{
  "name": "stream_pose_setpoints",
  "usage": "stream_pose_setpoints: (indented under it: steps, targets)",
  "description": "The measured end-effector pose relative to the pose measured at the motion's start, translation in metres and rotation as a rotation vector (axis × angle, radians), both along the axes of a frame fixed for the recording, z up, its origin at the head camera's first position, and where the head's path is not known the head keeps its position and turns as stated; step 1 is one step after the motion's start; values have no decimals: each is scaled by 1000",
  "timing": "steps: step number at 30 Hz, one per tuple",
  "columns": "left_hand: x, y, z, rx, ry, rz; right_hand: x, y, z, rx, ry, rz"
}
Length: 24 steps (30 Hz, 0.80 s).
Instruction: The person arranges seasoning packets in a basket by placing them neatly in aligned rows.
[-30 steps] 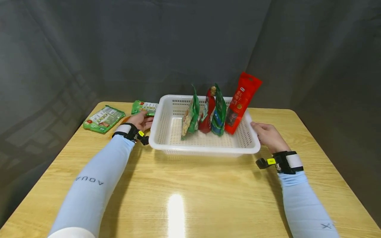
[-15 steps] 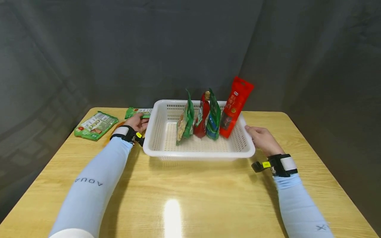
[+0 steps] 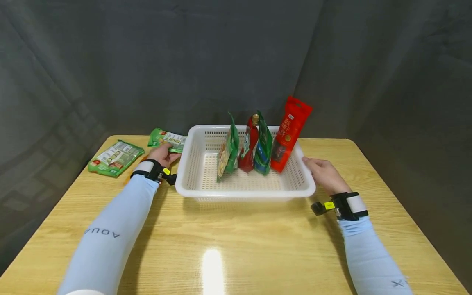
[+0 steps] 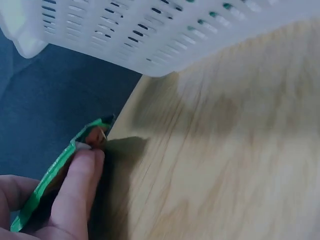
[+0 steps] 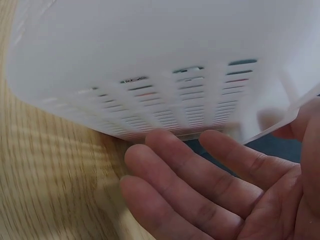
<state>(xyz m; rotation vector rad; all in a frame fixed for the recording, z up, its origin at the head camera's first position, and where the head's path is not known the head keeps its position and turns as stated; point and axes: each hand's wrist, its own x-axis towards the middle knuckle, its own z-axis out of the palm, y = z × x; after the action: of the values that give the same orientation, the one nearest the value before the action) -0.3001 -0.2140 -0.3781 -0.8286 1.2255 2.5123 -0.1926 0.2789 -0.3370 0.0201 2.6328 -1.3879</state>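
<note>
My left hand point(image 3: 162, 154) pinches the near edge of a green snack packet point(image 3: 171, 140) just left of the white plastic basket point(image 3: 243, 193). In the left wrist view the packet point(image 4: 50, 175) stands edge-on between thumb and fingers, below the basket's slotted wall point(image 4: 115, 30). My right hand point(image 3: 326, 174) holds the basket's right end. The right wrist view has its thumb at the rim and its fingers point(image 5: 185, 185) spread beneath, outside the wall. Upright in the basket are a green packet point(image 3: 232, 149), a red capped pouch point(image 3: 249, 147), a green-and-blue packet point(image 3: 263, 149) and a long red packet point(image 3: 289, 133).
A second green packet point(image 3: 116, 157) lies flat at the table's back left. Something orange point(image 3: 130, 176) shows partly from under my left wrist. The wooden table point(image 3: 258, 241) ends at a dark grey curtain point(image 3: 221, 61) behind the basket.
My left hand has taken hold of the green packet, which has turned slightly and shifted a little left of the basket. The head view has shifted slightly; the right hand stays at the basket.
</note>
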Motion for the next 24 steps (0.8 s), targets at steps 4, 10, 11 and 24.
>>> stream_pose_setpoints:
  steps: [4,10,11,24]
  targets:
    - [12,-4,8,-179,99,-3,2,0,2,8,-2,4]
    - [32,-14,18,-367,238,-26,1,-1,2,0,-13,15]
    - [35,-15,20,-411,259,-26,1,-2,2,2,-13,12]
    - [66,-22,50,-663,460,-2,0,-2,2,5,-8,16]
